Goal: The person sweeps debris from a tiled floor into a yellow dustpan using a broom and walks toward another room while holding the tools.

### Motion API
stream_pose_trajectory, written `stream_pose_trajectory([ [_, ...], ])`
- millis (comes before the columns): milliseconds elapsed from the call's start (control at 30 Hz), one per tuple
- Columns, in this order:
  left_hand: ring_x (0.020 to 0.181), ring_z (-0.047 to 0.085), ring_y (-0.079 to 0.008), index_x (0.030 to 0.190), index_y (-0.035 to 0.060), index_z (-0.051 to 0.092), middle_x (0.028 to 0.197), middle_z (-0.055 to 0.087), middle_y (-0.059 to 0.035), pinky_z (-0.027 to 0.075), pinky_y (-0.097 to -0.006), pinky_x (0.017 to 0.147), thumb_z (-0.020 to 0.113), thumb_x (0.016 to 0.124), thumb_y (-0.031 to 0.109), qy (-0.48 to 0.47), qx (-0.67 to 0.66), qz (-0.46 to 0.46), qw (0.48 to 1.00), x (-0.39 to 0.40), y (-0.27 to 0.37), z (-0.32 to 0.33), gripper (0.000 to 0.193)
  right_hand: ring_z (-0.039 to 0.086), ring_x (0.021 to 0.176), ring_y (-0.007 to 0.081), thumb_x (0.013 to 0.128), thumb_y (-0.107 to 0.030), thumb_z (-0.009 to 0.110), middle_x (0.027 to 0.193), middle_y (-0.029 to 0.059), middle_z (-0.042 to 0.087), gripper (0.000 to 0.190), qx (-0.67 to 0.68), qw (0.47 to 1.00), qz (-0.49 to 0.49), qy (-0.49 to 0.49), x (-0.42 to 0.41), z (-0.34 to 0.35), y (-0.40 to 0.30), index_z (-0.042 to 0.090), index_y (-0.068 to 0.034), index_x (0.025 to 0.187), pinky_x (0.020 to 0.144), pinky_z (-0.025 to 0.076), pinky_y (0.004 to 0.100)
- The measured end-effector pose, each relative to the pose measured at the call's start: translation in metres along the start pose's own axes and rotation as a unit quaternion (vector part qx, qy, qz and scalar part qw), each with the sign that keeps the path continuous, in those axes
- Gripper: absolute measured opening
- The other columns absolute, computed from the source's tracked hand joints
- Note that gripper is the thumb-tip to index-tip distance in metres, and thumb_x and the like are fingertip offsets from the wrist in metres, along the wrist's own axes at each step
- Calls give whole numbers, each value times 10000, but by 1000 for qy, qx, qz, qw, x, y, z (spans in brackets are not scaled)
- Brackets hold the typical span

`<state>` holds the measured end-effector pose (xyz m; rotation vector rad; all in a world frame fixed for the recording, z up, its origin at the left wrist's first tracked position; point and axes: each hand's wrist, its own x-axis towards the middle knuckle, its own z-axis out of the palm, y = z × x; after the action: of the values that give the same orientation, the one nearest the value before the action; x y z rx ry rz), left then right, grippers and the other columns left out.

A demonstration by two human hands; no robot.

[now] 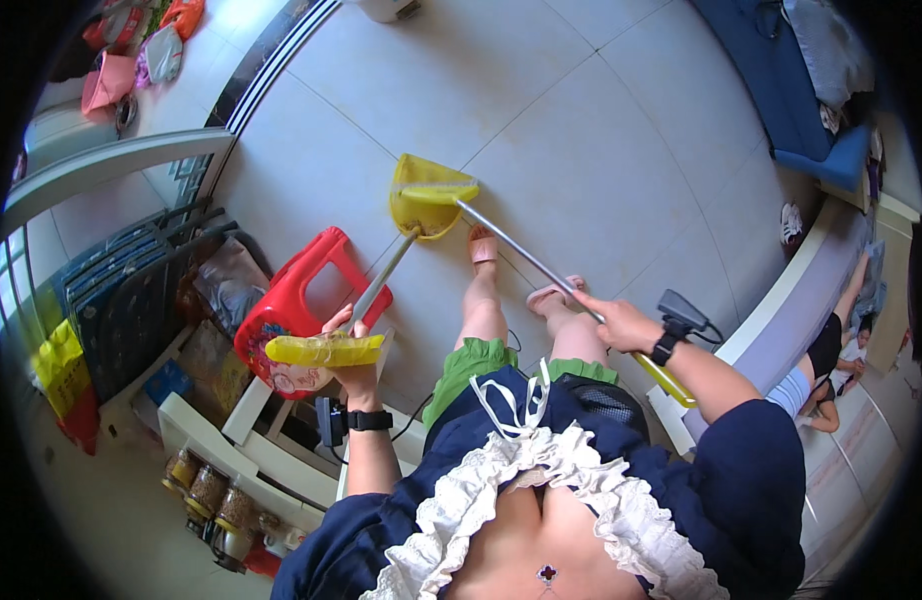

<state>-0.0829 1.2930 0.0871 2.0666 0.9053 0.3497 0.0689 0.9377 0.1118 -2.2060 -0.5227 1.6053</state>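
My left hand [352, 360] is closed round the upper handle of a yellow long-handled dustpan [423, 217], just below its yellow grip end. The pan rests on the tiled floor ahead of my feet, with some debris near its handle joint. My right hand [624, 324] grips the metal pole of a broom [438, 193] with a yellow head. Its bristles lie over the dustpan's opening, and the pole slants down from my right hand. The pole's yellow end shows below my right wrist.
A red plastic stool [281, 307] stands at the left, near folded dark boards [131, 277] and a drawer unit [206, 435] with jars beside it. A sliding-door track [273, 52] crosses the upper left. A blue sofa [768, 82] is at the upper right; people are at the far right.
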Motion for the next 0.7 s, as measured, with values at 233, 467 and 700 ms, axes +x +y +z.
stream_pose_trajectory([
  [233, 821, 552, -158, 884, 14, 530, 937, 571, -85, 466, -281, 700, 537, 699, -21, 36, -53, -161, 985, -38, -27, -25, 189, 551, 653, 370, 655, -18, 430, 742, 243, 553, 682, -24, 994, -31, 103, 67, -34, -34, 259, -153, 1302, 611, 442, 427],
  [467, 823, 547, -150, 908, 11, 511, 963, 563, -92, 475, -249, 707, 544, 714, -5, 110, 0, -164, 980, -81, -22, -45, 197, 569, 730, 366, 693, -51, 440, 821, 213, 584, 612, -218, 966, -45, 132, 187, -46, -73, 296, -129, 1282, 652, 457, 444],
  [700, 811, 539, -131, 917, 19, 508, 968, 564, -85, 465, -221, 682, 543, 713, -22, 135, -16, -203, 970, -103, -32, -46, 211, 576, 608, 327, 660, -53, 495, 713, 191, 590, 676, -399, 914, -58, 33, 156, 19, -20, 279, -124, 1297, 566, 451, 401],
])
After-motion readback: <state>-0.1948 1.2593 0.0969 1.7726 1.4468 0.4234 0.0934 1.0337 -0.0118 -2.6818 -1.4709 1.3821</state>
